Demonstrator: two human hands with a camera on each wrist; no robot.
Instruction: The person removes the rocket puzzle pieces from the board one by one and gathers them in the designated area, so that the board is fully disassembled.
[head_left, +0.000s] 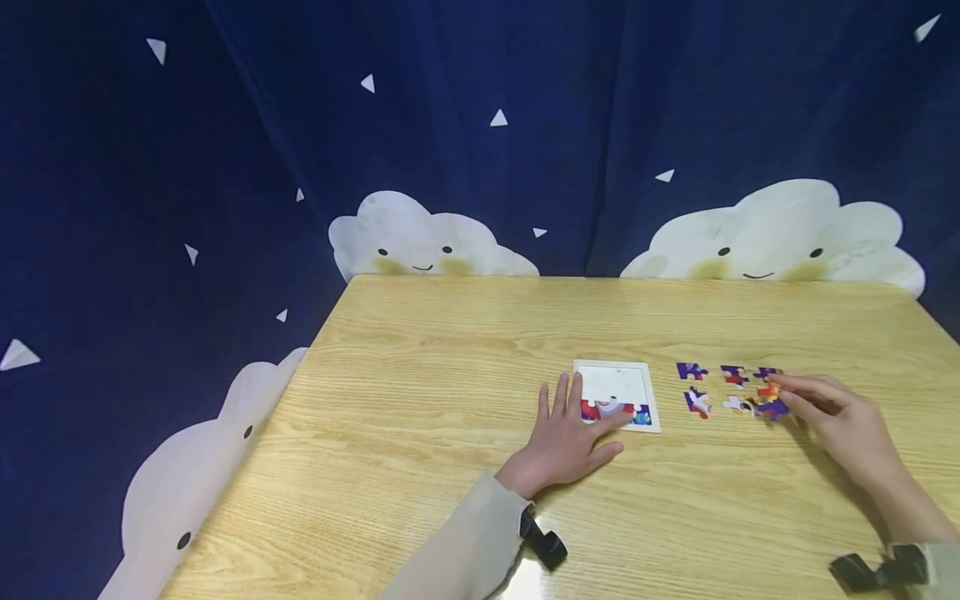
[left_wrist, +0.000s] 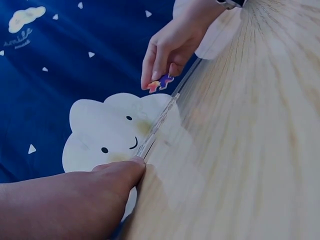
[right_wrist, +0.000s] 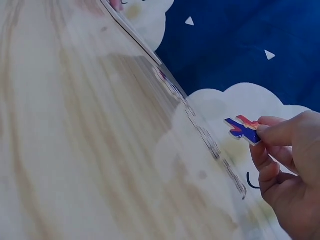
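Note:
My left hand lies spread, palm down, at the left and lower edge of a white-framed puzzle tray. Its fingertips reach over the tray, whose bottom row is filled with red, white and blue pieces. To the right, my right hand pinches a puzzle piece between thumb and fingers. Purple-blue with orange-red, that piece is lifted above the table in both wrist views. Below and beside it lie loose puzzle pieces, among them a purple one and a blue-white one.
The pale wooden table runs back to a dark blue curtain printed with white clouds and triangles. Several loose pieces lie in two rows right of the tray. Black straps with cameras sit on both wrists.

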